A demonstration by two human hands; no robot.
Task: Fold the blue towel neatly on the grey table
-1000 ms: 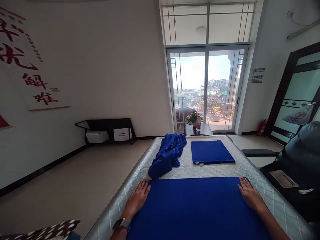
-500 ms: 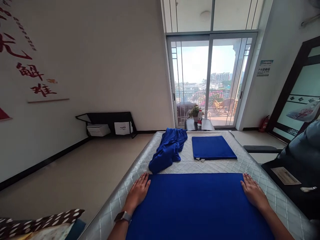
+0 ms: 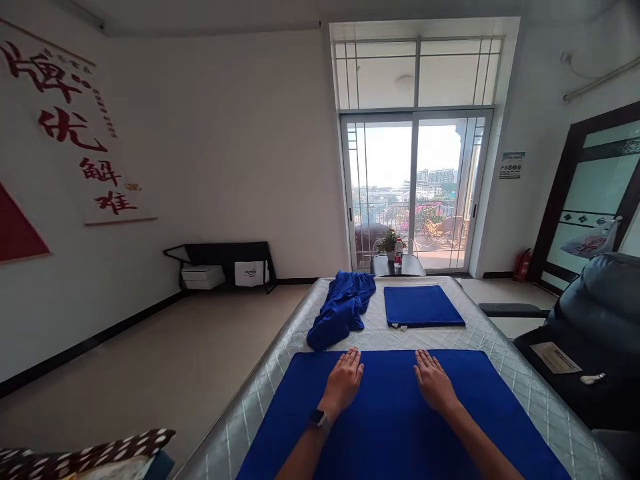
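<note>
A large blue cloth [image 3: 390,413] lies spread flat on the quilted mattress [image 3: 375,339]. My left hand [image 3: 344,377], with a watch on the wrist, rests flat near the cloth's far edge, left of its middle, fingers stretched out. On the right of the middle my right hand [image 3: 433,379] lies likewise, palm down with fingers extended. Neither hand holds anything. Beyond the cloth, a crumpled blue cloth [image 3: 343,310] lies at the left. Beside it at the right is a neatly folded blue cloth [image 3: 423,305] with small white tags at its near edge.
Past the mattress stands a small black table [image 3: 413,267] with a plant [image 3: 389,243] and a bottle [image 3: 398,253]. A dark armchair [image 3: 600,320] is at the right. Patterned fabric [image 3: 90,453] shows at the lower left, and a black rack [image 3: 225,255] stands by the wall.
Both my hands have moved inward from the cloth's far corners toward its middle. The view has tilted up, showing more of the wall and window.
</note>
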